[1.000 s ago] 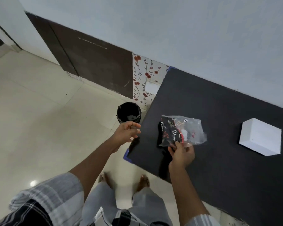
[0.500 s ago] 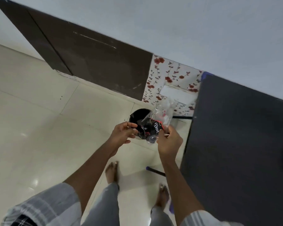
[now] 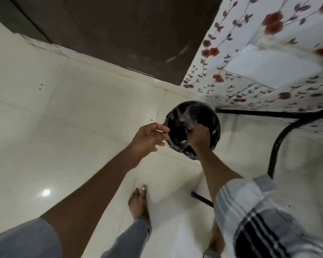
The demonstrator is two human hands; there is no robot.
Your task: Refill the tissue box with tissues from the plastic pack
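My right hand (image 3: pixel 198 135) reaches into the mouth of a black bin (image 3: pixel 213 116) lined with a dark bag on the floor. It grips the crumpled clear plastic pack (image 3: pixel 185 116), which sits inside the bin's opening. My left hand (image 3: pixel 149 139) hovers just left of the bin's rim with its fingers apart and nothing in them. The tissue box is out of view.
A flower-patterned cloth (image 3: pixel 268 58) covers something at the upper right. Black metal legs (image 3: pixel 280 138) run along the floor right of the bin. A dark brown door (image 3: pixel 110 28) fills the top. My bare feet (image 3: pixel 138 203) stand on pale floor tiles.
The view has swung down from the black table to the floor. My right hand has carried the plastic pack from in front of the bin down into its opening.
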